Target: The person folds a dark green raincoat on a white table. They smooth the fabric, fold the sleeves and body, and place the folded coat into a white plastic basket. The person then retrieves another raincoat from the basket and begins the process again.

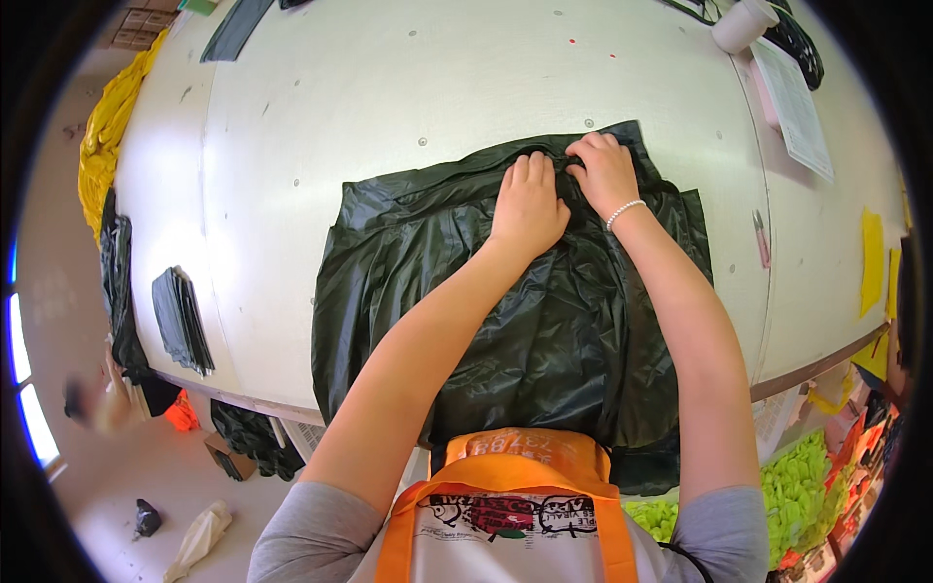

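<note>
A dark green, shiny garment is spread on the white table, its lower part hanging over the near edge toward my body. Crosswise folds and gathers run along its far end; its exact kind is unclear. My left hand lies palm down on the gathers, fingers stretched forward and thumb out to the side. Just to its right, my right hand has its fingers bent in toward the thumb, pinching the cloth near the far edge. The fingertips of both hands are partly hidden in the folds.
Folded dark green pieces lie at the table's left. Yellow cloth hangs over the left edge. A white spool, a paper sheet and small thread snips are at the right. Bright green cloth is heaped below.
</note>
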A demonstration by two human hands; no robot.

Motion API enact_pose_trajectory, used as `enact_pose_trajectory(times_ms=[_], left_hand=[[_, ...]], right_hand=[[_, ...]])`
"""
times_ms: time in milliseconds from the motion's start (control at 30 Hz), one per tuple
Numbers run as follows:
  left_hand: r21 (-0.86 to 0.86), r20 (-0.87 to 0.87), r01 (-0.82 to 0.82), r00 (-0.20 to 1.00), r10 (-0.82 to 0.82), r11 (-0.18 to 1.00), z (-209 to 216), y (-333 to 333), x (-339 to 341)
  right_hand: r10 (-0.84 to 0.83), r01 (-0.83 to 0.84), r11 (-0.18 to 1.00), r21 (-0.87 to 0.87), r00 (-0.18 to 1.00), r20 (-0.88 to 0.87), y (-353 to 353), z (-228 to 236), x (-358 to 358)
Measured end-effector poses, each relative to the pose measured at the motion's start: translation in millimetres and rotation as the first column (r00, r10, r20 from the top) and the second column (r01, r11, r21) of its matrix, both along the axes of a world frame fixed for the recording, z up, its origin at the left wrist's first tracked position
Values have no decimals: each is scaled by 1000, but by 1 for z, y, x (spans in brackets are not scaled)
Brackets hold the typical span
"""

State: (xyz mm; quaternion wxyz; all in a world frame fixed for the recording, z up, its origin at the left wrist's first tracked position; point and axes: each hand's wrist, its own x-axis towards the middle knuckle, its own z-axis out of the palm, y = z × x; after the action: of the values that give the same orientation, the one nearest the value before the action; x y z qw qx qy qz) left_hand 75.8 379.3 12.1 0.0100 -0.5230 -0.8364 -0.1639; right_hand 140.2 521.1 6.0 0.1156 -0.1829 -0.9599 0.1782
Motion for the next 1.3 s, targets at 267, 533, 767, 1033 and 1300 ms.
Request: enact_pose_trajectory(times_ms=[267,533,767,1033,1300], left_hand=[[70,448,-210,880,158,975,10,7,-21],[97,832,-506,514,209,857,12,19,-34],[169,381,-439,855,352,883,25,-13,-50],[39,406,-686,675,616,726,18,-134,-93],[-158,90,-830,527,845,535,5,-238,-119]], right_hand=[[65,-139,959,-246,956,-286,8,6,2],[-11,-77,961,-265,949,-315,7,27,2],[-73,8,979,-201,946,-314,13,22,13],[-155,110,976,-189,959,-238,22,3,26],[-367,392,919,37,886,-285,148,-26,168]])
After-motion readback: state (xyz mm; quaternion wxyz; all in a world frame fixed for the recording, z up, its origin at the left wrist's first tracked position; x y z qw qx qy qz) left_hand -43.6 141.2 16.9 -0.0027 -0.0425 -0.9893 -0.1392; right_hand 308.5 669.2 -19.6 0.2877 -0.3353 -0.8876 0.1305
